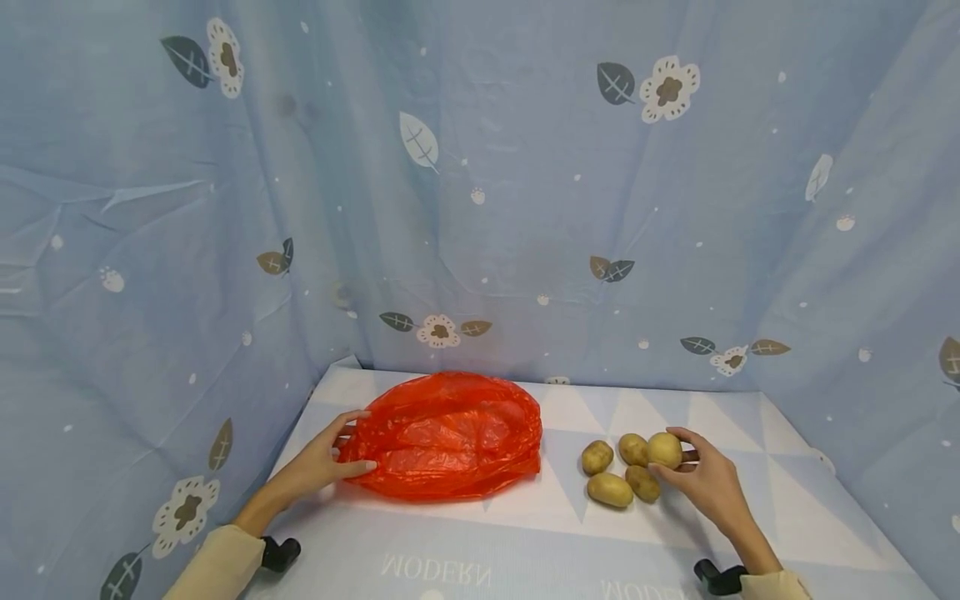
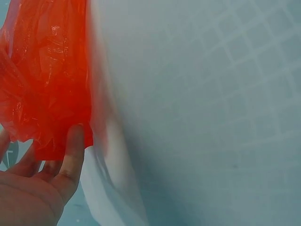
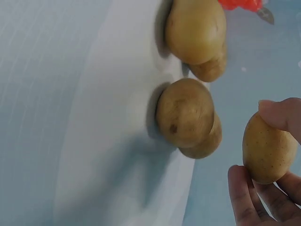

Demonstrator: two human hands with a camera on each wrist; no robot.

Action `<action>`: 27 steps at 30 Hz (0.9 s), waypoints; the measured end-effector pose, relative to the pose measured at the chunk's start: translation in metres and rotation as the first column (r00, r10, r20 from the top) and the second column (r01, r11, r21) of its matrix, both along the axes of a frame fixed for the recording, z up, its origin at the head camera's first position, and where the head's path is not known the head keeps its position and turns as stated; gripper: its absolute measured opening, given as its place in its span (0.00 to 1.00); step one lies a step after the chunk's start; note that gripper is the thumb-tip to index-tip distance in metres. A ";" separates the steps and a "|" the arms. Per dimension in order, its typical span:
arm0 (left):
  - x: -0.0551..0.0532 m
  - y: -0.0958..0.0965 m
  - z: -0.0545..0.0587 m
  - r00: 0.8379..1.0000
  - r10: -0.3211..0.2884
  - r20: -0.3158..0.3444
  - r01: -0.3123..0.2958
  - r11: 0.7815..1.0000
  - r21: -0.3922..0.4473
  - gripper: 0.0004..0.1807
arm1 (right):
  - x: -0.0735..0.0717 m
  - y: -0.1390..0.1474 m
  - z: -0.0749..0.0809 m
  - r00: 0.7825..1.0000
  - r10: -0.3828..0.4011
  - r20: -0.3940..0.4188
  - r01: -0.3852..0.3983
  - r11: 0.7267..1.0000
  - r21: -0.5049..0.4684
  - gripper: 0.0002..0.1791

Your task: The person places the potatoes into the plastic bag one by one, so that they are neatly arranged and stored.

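A red plastic bag lies puffed out on the table at centre left. My left hand holds its left end, with the thumb along the near side and the fingers at the far side; the left wrist view shows the thumb over the red film. To the right, my right hand pinches a potato between thumb and fingertips. In the right wrist view this potato hangs above the table. Several other potatoes lie grouped just left of that hand.
The table has a pale cloth with triangles and printed letters. Blue curtains with flowers and leaves enclose the back and both sides. A black wrist strap sits on the right wrist, another on the left.
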State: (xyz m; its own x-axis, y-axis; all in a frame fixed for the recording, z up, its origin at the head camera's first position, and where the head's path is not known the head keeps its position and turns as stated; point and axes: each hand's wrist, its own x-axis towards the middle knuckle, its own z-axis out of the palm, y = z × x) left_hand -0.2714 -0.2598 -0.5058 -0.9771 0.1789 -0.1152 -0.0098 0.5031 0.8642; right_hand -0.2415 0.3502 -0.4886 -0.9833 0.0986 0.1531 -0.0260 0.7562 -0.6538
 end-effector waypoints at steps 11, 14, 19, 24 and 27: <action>0.002 0.003 0.003 1.000 0.012 0.013 -0.012 1.000 -0.011 0.46 | -0.001 -0.020 0.003 0.998 0.041 -0.040 -0.043 0.997 -0.068 0.43; 0.002 0.004 0.003 1.000 0.013 0.015 -0.013 1.000 -0.011 0.46 | -0.001 -0.025 0.004 0.997 0.052 -0.052 -0.056 0.995 -0.083 0.43; 0.003 0.004 0.003 1.000 0.004 0.003 -0.004 1.000 -0.014 0.46 | -0.002 -0.032 0.005 0.996 0.069 -0.062 -0.074 0.994 -0.085 0.41; 0.002 0.003 0.002 1.000 -0.006 -0.010 0.006 1.000 -0.014 0.46 | -0.003 -0.040 0.005 0.996 0.079 -0.046 -0.083 0.991 -0.101 0.41; 0.001 0.003 0.002 1.000 -0.010 -0.016 0.010 1.000 -0.005 0.45 | -0.004 -0.045 0.005 0.995 0.089 -0.041 -0.093 0.990 -0.105 0.42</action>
State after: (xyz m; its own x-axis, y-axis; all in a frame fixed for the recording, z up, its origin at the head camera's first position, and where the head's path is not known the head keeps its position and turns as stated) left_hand -0.2702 -0.2568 -0.5037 -0.9770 0.1884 -0.1000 0.0096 0.5073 0.8617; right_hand -0.2454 0.3057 -0.4840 -0.9830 0.0264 0.1819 -0.1167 0.6753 -0.7283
